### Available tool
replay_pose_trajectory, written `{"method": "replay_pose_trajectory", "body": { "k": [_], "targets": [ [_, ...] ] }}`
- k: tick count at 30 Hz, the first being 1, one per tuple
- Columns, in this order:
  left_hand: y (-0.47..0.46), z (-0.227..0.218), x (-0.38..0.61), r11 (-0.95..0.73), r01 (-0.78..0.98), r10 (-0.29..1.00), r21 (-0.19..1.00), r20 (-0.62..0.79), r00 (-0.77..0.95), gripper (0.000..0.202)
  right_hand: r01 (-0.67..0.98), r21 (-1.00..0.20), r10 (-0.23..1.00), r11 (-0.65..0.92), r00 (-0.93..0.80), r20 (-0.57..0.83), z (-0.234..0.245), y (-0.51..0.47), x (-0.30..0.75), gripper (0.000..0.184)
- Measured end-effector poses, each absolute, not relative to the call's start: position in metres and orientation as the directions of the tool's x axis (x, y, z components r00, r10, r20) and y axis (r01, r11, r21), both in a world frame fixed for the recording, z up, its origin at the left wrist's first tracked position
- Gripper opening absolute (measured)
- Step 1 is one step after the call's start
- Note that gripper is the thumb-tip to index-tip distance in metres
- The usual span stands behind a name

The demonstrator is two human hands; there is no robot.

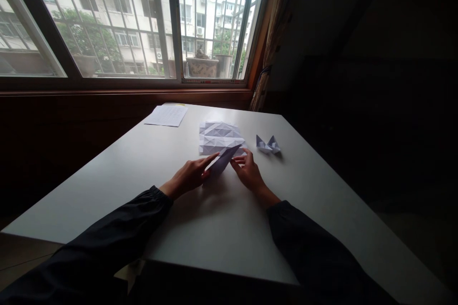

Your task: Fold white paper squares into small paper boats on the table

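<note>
A folded piece of white paper (222, 162) is held up at a slant over the table, its upper point leaning to the right. My left hand (189, 174) grips its left side, thumb below and fingers stretched along the top. On the other side, the fingertips of my right hand (247, 171) pinch near the paper's right edge, though the contact is partly hidden. Just behind lies a creased white sheet (218, 129) covered in triangular fold lines, its near part covered by the held paper. To the right stands a small folded paper figure (268, 145) with upright points.
All of this is on a white table (118, 190). Several flat paper sheets (166, 116) lie at its far left corner. Beyond the table are a barred window (121, 19) and a gathered curtain (266, 66). The right side of the room is dark.
</note>
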State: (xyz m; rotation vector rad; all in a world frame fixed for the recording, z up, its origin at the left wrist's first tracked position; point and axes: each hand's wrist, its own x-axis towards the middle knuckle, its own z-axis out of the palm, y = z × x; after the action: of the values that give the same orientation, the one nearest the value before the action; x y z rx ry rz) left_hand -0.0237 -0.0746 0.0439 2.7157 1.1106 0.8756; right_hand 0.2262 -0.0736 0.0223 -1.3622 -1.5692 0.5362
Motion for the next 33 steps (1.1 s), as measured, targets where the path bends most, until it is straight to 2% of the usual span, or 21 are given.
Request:
{"method": "replay_pose_trajectory", "body": {
  "k": [3, 8, 13, 16, 18, 20, 24, 29, 33],
  "targets": [
    [-0.079, 0.044, -0.016, -0.735, 0.589, 0.673, 0.337, 0.463, 0.576, 0.084, 0.511, -0.790, 0.929, 0.339, -0.046, 0.368, 0.028, -0.080, 0.214, 0.065],
    [-0.087, 0.049, -0.008, -0.705, 0.543, 0.710, 0.457, 0.448, 0.544, 0.084, 0.531, -0.684, 0.864, 0.500, -0.249, 0.438, 0.032, -0.086, 0.204, 0.052],
    [-0.087, 0.051, -0.009, -0.613, 0.532, 0.789, 0.584, 0.412, 0.456, 0.066, 0.613, -0.547, 0.815, 0.571, -0.342, 0.467, 0.036, -0.090, 0.207, 0.049],
    [-0.080, 0.045, -0.013, -0.458, 0.450, 0.876, 0.767, 0.301, 0.377, 0.057, 0.658, -0.499, 0.813, 0.564, -0.336, 0.476, 0.039, -0.093, 0.210, 0.053],
    [-0.074, 0.040, -0.017, -0.310, 0.307, 0.919, 0.900, 0.201, 0.339, 0.054, 0.665, -0.522, 0.829, 0.535, -0.292, 0.477, 0.040, -0.094, 0.212, 0.052],
    [-0.068, 0.035, -0.020, -0.178, 0.136, 0.934, 0.975, 0.123, 0.336, 0.054, 0.641, -0.584, 0.854, 0.499, -0.248, 0.457, 0.040, -0.094, 0.215, 0.049],
    [-0.063, 0.032, -0.023, 0.016, -0.108, 0.911, 0.994, 0.030, 0.411, 0.056, 0.542, -0.718, 0.897, 0.438, -0.205, 0.392, 0.035, -0.092, 0.220, 0.050],
    [-0.063, 0.034, -0.024, 0.099, -0.218, 0.926, 0.971, -0.009, 0.378, 0.055, 0.413, -0.828, 0.926, 0.378, -0.165, 0.340, 0.029, -0.090, 0.220, 0.053],
    [-0.063, 0.033, -0.025, 0.058, -0.189, 0.917, 0.980, 0.023, 0.399, 0.052, 0.412, -0.825, 0.921, 0.387, -0.217, 0.324, 0.032, -0.091, 0.220, 0.052]
  ]
}}
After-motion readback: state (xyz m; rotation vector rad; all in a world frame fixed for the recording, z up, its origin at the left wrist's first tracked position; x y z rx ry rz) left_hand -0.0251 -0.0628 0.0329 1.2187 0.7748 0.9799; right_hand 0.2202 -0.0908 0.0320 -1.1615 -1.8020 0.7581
